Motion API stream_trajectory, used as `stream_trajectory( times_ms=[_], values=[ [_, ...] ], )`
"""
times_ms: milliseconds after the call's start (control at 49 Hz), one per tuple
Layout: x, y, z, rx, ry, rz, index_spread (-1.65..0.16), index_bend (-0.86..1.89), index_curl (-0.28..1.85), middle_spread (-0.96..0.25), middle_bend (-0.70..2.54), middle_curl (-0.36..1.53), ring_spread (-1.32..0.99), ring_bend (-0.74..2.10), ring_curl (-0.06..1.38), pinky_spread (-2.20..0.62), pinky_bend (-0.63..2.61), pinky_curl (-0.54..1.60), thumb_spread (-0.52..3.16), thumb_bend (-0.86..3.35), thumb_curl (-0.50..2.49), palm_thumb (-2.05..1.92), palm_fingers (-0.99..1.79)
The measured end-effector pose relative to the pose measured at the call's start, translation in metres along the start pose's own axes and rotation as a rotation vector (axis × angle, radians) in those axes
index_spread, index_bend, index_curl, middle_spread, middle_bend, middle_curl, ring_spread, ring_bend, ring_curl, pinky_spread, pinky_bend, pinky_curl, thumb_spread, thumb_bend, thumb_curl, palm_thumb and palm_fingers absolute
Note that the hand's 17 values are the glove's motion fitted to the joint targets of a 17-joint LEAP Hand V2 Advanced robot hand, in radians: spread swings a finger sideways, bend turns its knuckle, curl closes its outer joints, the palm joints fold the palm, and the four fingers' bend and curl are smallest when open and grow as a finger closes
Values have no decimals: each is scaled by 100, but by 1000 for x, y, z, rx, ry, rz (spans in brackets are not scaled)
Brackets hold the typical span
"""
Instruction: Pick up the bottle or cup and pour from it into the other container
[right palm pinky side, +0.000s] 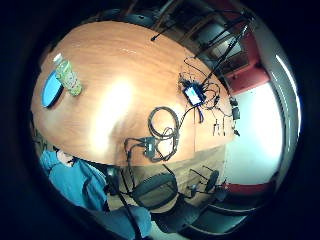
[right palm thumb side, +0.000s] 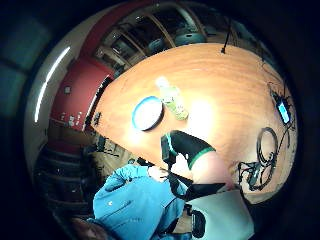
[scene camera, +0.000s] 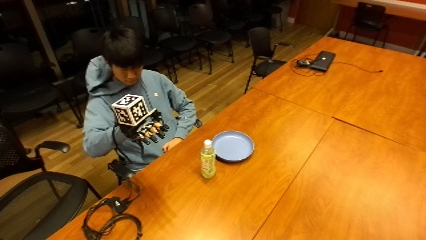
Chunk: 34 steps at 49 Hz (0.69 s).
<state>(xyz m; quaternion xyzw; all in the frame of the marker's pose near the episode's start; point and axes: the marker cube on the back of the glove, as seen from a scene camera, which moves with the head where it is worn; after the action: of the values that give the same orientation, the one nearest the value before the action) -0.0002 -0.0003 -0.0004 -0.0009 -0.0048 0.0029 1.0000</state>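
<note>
Coiled cable (scene camera: 113, 225), laptop (scene camera: 323, 60), chairs (scene camera: 265, 47)

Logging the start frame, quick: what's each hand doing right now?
Right hand: raised at the chest, fingers hanging relaxed, holding nothing.
Left hand: at the table edge, holding nothing visible.

bottle (scene camera: 208, 159) label: too small to read | coiled cable (scene camera: 112, 226): cut by picture edge
</note>
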Motion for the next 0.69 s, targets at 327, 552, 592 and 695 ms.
stream_trajectory(
  times_ms=[327,552,592,695],
  values=[
    [15,-7,-14,-25,-52,0,-29,14,13,4,22,17,13,36,15,20,49,16,89,11,21,44,21],
    [23,-16,6,-2,-130,-19,-31,14,17,5,22,23,14,38,19,22,51,19,97,3,27,48,19],
    [24,-19,12,9,-145,-28,-31,14,17,5,21,23,14,38,19,22,51,19,98,2,28,49,18],
    [23,-23,34,49,-212,-54,-31,14,18,5,21,25,14,40,21,22,51,20,97,-1,30,51,18]
  ],
)
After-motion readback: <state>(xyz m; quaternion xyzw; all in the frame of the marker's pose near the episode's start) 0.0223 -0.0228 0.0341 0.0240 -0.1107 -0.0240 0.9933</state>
